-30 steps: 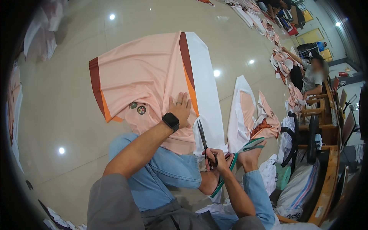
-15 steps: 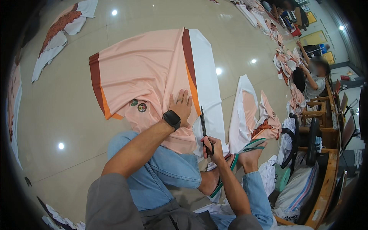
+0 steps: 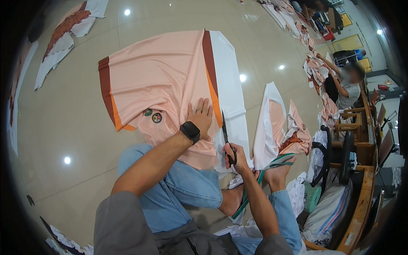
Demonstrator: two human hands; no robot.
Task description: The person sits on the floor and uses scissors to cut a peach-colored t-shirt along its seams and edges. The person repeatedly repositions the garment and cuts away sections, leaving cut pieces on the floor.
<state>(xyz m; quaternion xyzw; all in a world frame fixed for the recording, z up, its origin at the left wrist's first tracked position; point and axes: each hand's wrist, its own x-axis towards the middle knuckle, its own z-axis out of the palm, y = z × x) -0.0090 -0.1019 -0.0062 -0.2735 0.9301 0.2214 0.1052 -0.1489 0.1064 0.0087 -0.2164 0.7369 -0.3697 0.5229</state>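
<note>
Spread over the tiled floor is a peach fabric piece (image 3: 153, 76) with dark red and orange bands and a white border (image 3: 231, 93) along its right side. My left hand (image 3: 200, 120), a black watch on its wrist, lies flat on the peach part with its fingers stretched out. In my right hand (image 3: 239, 158) is a pair of black-handled scissors (image 3: 225, 127). The blades point away from me along the line between the orange band and the white border, and they look nearly closed. Small round emblems (image 3: 157, 117) show on a folded part left of my left hand.
Cut peach and white fabric pieces (image 3: 293, 131) lie to the right by my sandalled foot. Another patterned piece (image 3: 63, 38) lies at the far left. Along the right stand wooden benches (image 3: 359, 208) and a white striped sack (image 3: 327, 208). A person (image 3: 350, 83) handles fabric at the far right.
My right hand and the scissors have moved slightly away from me along the white border's edge. My left hand stays in place. The person at the far right has shifted their arms.
</note>
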